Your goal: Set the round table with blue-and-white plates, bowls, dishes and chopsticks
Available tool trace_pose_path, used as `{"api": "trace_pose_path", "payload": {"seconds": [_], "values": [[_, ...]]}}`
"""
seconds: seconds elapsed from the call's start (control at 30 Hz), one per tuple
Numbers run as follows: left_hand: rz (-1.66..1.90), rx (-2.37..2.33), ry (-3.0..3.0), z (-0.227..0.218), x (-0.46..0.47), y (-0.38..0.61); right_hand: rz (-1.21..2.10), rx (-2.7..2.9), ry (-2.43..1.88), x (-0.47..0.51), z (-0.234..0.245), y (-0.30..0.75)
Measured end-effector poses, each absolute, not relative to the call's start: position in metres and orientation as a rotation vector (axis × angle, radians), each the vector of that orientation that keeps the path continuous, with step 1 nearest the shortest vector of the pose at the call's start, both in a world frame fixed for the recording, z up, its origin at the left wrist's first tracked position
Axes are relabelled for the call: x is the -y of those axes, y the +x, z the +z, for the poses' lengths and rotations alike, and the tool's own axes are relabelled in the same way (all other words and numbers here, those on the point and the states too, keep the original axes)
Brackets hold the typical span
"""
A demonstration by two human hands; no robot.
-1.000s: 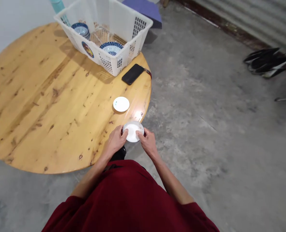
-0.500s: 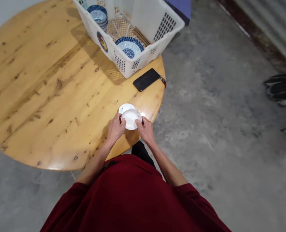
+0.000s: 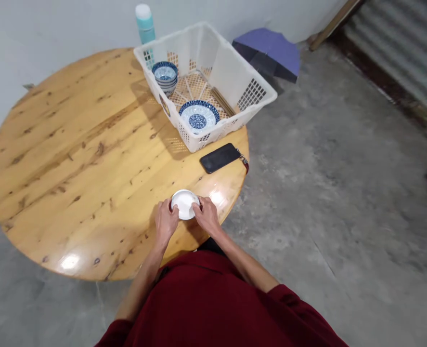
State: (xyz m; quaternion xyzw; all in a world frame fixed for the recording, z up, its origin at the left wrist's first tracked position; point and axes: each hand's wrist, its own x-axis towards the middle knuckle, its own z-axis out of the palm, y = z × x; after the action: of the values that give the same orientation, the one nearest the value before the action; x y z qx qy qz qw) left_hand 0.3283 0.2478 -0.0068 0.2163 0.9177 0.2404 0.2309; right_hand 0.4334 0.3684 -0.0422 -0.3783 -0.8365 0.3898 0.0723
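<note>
Round wooden desk on concrete floor | grasping small white saucer between fingers of left hand and right hand, at desk's near right | farther: black phone, then white plastic basket holding blue-and-white bowls and plate

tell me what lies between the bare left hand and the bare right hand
The head view shows a shallow round white dish between left hand and right hand, both holding it.
</note>
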Motion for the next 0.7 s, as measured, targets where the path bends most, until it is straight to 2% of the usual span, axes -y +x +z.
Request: {"api": "trace_pose_path", "payload": {"seconds": [0.7], "values": [[0.634, -2.545, 0.460, -0.004, -0.255, 0.326, 1.177, 2.698, -1.184, -0.373, -0.033, 0.419]]}}
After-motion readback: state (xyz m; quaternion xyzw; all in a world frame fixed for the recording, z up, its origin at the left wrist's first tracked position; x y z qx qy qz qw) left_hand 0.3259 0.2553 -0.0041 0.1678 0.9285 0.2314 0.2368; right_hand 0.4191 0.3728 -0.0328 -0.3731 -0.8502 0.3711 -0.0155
